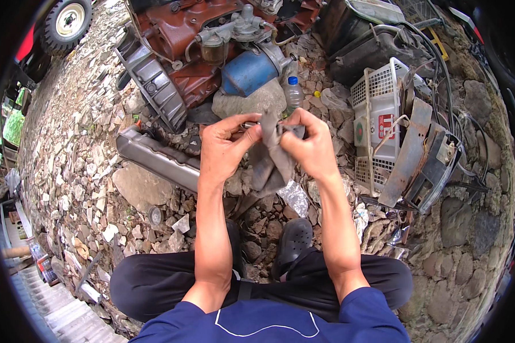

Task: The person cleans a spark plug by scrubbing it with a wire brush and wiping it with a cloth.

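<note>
My left hand (pixel 229 143) pinches a small metal piece, mostly hidden by the fingers, at the left side of a crumpled grey-brown cloth (pixel 269 166). My right hand (pixel 306 143) is closed on that cloth, with its thumb and fingers bunched in it. The cloth hangs down between both hands. Just behind them are a rough pale stone (pixel 240 97) with a blue cylinder (pixel 246 74) above it, and a clear plastic bottle (pixel 293 94) with a blue cap.
A rusty red engine block (pixel 171 28), grey housing (pixel 154 86) and long metal pan (pixel 149 154) lie beyond. At right are a white crate (pixel 372 103), metal parts (pixel 423 166) and a dark tank (pixel 377 51) on rocky ground. A wheel (pixel 67 23) is top left.
</note>
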`<state>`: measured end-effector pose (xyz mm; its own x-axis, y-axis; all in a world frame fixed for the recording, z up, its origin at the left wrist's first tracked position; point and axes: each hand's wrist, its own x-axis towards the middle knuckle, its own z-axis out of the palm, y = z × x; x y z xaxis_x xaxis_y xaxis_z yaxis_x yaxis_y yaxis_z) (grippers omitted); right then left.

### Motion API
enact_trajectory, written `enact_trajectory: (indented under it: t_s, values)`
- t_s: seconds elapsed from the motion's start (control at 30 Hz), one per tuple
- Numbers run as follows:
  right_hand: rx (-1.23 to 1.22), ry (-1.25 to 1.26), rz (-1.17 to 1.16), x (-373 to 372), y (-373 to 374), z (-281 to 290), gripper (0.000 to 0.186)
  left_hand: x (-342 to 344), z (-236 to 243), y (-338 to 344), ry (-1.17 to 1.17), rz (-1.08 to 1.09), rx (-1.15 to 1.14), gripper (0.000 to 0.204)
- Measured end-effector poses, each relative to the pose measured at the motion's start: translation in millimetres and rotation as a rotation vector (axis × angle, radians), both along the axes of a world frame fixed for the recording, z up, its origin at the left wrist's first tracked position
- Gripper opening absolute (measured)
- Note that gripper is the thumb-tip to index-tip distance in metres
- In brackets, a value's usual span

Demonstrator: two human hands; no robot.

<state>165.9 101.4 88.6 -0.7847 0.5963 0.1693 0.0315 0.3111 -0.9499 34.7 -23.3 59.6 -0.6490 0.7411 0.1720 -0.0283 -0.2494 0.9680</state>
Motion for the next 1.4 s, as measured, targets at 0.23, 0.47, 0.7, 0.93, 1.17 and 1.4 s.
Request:
enact_trajectory:
  t_s: [0.23,0.47,0.7,0.93,1.17,1.4]
  values:
    - [0.129,0.265,-0.002,-7,-2,-16,0.007,-2,11,-4,0.029,-0.045,-0.014,0.021]
    - [-0.798,0.219,-0.211,-10,4,-4,0.007,0,13,-5,0.016,-0.016,0.032,0.024]
    - [-0.604,0.742,-0.06,13,35,-8,0.028,-3,17,-8,-0.098,0.027,0.056,0.025]
    - [0.244,0.217,0.047,-3,-1,1,0.019,5,16,-1,-0.05,0.048,0.031,0.022]
    - [-0.184,0.244,0.006,-5,1,-16,0.009,5,7,1,0.087,-0.056,0.067,0.026]
    - [0.006,0.136,-0.057,-8,-8,-13,0.009,2,-3,6,-0.054,0.005,-0.061,0.022]
